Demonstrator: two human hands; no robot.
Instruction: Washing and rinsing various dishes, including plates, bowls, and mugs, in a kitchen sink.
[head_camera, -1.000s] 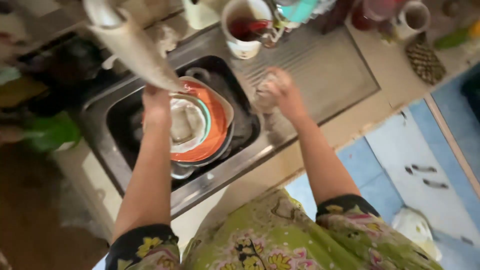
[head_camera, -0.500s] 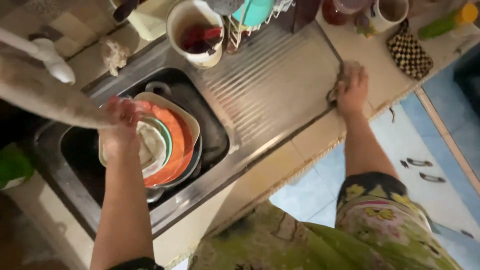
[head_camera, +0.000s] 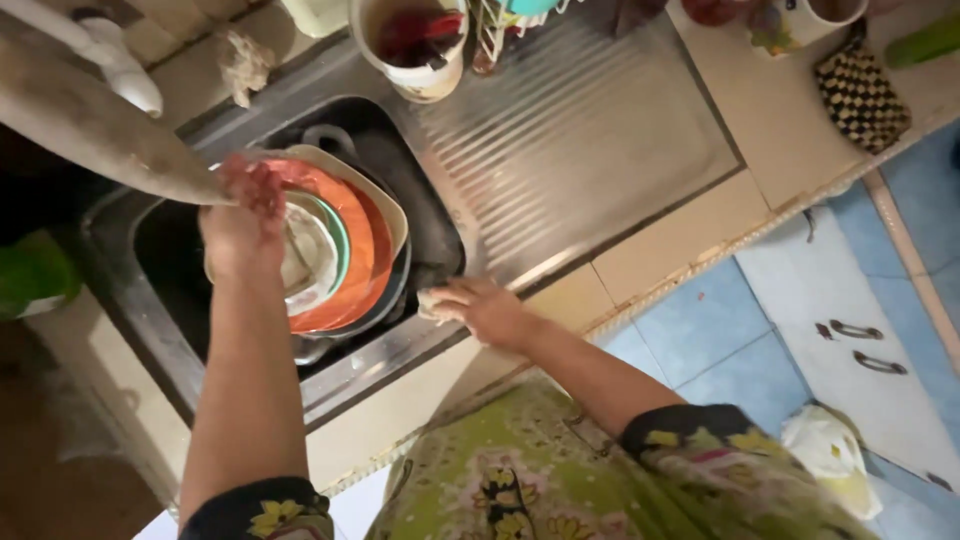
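The left hand (head_camera: 240, 225) grips the stacked plates (head_camera: 345, 250) in the sink (head_camera: 130, 290); the right hand (head_camera: 485, 310) is closed on a sponge (head_camera: 432, 303). Wet plates could slip and chip

A cream tiled bench (head_camera: 690, 235) runs across the far side. Blue floor tiles (head_camera: 700, 340) lie at near right, beside a white cupboard door (head_camera: 850, 330) with metal handles.

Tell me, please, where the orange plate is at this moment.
In the head view, the orange plate lies in the sink, left of the ribbed drainboard, in a stack of dishes under the left hand.
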